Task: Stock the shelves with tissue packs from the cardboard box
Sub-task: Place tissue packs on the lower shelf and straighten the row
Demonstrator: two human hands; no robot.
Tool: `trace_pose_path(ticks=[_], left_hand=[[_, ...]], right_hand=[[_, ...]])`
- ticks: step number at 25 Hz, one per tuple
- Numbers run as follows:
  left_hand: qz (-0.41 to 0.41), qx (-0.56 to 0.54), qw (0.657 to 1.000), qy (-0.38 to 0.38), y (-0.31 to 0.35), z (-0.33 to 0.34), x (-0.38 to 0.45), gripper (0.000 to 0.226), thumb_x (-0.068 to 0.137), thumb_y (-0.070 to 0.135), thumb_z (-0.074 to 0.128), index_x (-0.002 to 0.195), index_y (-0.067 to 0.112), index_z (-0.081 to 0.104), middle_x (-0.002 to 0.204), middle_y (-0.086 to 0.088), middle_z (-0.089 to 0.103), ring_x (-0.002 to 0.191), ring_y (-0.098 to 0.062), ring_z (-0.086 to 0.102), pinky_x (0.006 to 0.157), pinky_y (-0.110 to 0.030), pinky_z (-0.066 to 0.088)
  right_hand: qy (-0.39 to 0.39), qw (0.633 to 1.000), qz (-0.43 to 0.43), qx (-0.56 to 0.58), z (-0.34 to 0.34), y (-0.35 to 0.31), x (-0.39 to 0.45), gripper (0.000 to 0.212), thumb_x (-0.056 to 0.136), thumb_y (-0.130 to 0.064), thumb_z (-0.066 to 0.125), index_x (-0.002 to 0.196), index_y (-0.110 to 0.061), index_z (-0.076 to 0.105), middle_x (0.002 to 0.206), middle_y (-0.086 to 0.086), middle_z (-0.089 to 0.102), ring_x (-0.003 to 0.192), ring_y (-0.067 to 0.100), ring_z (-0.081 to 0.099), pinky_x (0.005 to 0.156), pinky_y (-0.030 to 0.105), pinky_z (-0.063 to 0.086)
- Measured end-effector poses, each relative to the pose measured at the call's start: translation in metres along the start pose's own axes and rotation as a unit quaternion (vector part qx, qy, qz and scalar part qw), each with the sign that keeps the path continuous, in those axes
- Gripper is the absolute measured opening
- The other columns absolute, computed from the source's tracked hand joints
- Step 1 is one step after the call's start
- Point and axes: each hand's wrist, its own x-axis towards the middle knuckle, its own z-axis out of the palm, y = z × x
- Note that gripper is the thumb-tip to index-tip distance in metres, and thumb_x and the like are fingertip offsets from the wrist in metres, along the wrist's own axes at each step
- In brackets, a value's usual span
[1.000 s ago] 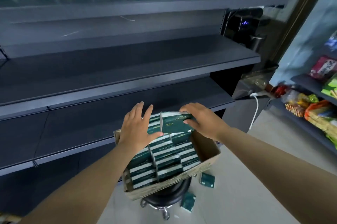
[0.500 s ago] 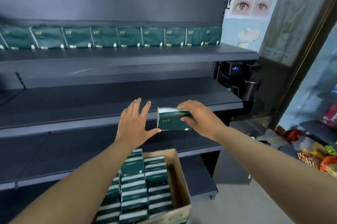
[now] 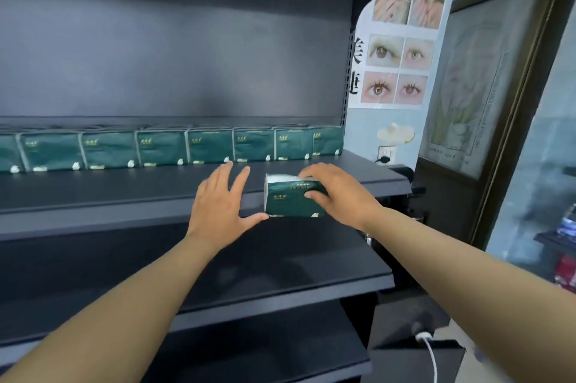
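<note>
Dark green plastic-wrapped tissue pack [image 3: 291,199] in curled right hand [image 3: 339,195] at dark metal shelf's [image 3: 124,192] front edge, left hand [image 3: 219,206] flat-fingered beside it, thumb touching.

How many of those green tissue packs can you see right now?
9: eight in the row of packs at the upper shelf's back, leftmost cut off; one held pack in the right hand. More may be hidden.

Black "美" on the wall poster [image 3: 402,49]
</note>
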Motion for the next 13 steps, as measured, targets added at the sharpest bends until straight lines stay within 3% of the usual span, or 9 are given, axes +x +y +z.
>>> trace_pose_path(ticks=[9,13], left_hand=[[-0.034,0.053,0.996,0.056,0.040,0.063,0.154,0.096,0.065,0.069,0.065,0.138,0.009,0.046,0.137,-0.025,0.045,0.126,-0.040,0.044,0.099,-0.052,0.040],[-0.059,0.072,0.995,0.040,0.063,0.114,0.198,0.097,0.066,0.072,0.062,0.140,0.012,0.044,0.141,-0.024,0.042,0.129,-0.039,0.041,0.102,-0.051,0.036]], right_hand=[[0.034,0.998,-0.054,0.001,-0.029,0.140,0.100,0.033,0.094,-0.019,0.053,0.127,-0.015,0.050,0.126,0.001,0.054,0.120,0.018,0.044,0.098,0.021,0.029],[0.007,0.997,-0.076,0.013,-0.025,0.218,0.139,0.032,0.094,-0.021,0.053,0.126,-0.018,0.050,0.122,0.000,0.055,0.116,0.016,0.046,0.100,0.028,0.035]])
